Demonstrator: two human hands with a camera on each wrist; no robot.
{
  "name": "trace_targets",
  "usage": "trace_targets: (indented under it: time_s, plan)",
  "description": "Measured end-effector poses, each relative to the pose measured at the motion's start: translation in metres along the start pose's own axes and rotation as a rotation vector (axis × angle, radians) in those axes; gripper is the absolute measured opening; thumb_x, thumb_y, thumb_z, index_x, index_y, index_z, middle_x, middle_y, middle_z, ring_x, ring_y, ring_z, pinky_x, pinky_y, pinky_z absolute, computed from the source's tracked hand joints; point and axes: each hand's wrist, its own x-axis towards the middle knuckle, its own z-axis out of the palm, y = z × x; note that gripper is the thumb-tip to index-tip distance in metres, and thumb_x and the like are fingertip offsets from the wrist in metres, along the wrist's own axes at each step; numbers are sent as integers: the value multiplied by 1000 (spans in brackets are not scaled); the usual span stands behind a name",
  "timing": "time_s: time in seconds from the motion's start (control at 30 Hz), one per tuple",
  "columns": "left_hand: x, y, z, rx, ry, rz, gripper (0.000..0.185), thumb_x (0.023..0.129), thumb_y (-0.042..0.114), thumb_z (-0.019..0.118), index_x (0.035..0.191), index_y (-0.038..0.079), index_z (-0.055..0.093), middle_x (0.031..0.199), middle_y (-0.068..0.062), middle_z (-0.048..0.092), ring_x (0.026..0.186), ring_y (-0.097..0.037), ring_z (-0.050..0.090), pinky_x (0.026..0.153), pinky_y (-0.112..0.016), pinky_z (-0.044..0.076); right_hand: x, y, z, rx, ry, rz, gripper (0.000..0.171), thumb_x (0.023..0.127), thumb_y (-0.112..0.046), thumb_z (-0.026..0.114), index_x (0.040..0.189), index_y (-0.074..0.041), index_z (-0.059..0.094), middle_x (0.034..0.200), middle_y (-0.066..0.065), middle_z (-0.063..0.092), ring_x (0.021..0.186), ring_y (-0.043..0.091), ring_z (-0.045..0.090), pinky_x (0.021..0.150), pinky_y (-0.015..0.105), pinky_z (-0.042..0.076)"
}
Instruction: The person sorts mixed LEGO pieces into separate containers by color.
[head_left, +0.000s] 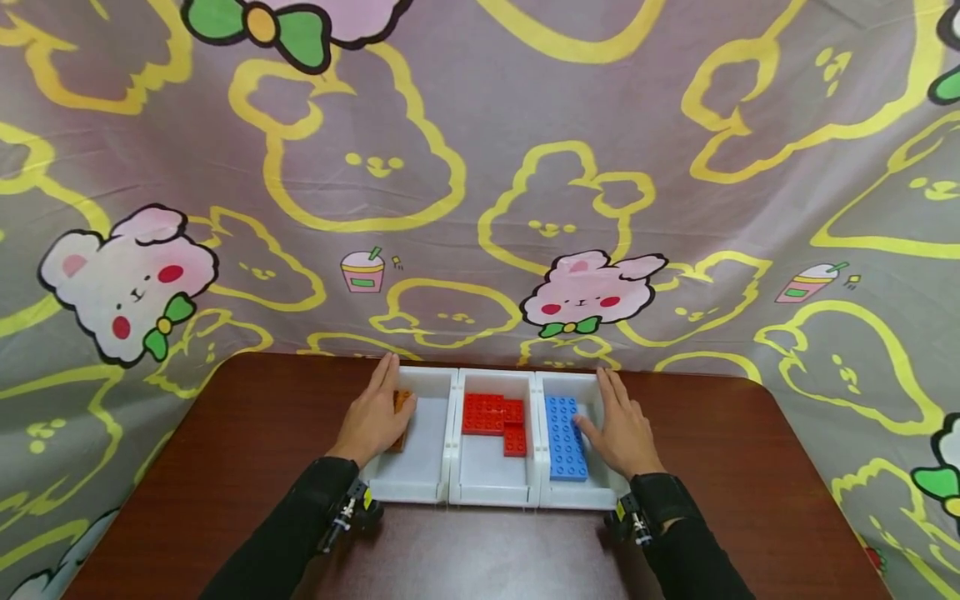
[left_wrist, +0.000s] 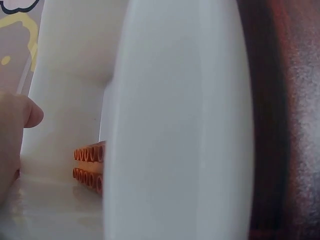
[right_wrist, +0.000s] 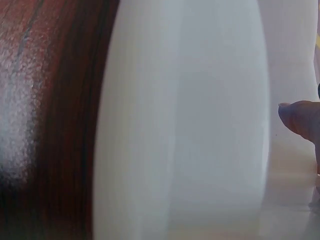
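Observation:
Three white bins stand side by side on the table: a left bin [head_left: 420,471], a middle bin [head_left: 487,477] and a right bin [head_left: 581,497]. My left hand [head_left: 372,417] lies flat with straight fingers over the left bin's outer edge, partly covering orange bricks [head_left: 403,402]. My right hand [head_left: 621,429] lies flat over the right bin's outer edge, its thumb beside a long blue brick [head_left: 564,437]. Red bricks [head_left: 491,414] sit in the middle bin. The left wrist view shows the bin wall [left_wrist: 180,125], orange bricks [left_wrist: 90,167] and a fingertip [left_wrist: 22,115]. The right wrist view shows a white bin wall [right_wrist: 185,125] and a fingertip [right_wrist: 300,117].
The dark brown wooden table [head_left: 225,467] reaches out to both sides of the bins and toward me. A cloth backdrop [head_left: 480,167] printed with cartoon bunnies hangs right behind the bins and wraps round the table's sides.

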Motion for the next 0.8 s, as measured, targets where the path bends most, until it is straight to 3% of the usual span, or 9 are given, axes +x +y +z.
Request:
trace_targets:
  time_s: [0.17,0.6,0.8]
  plan:
    - [-6,-1,3,9,2,-14,79,106,30,58,165,0,15,173,-20,12,114,-48,65,86,-59,53,-4,-1,3,13,-17,24,92,98,-34,72,166,-8,15,171,23,16,135,56,44,109,77,33]
    - [-26,3,2,-2,11,-35,80,106,29,59,165,1,14,173,-18,13,129,-49,58,100,-62,48,-24,-2,4,9,-1,8,93,98,-33,73,166,-8,15,171,22,16,133,57,46,107,78,33]
    - [-26,6,-2,-3,14,-35,80,105,28,60,166,1,14,174,-18,12,132,-49,56,104,-64,46,-23,-4,1,3,-8,16,93,98,-32,73,166,-7,14,171,22,15,133,56,46,107,78,34]
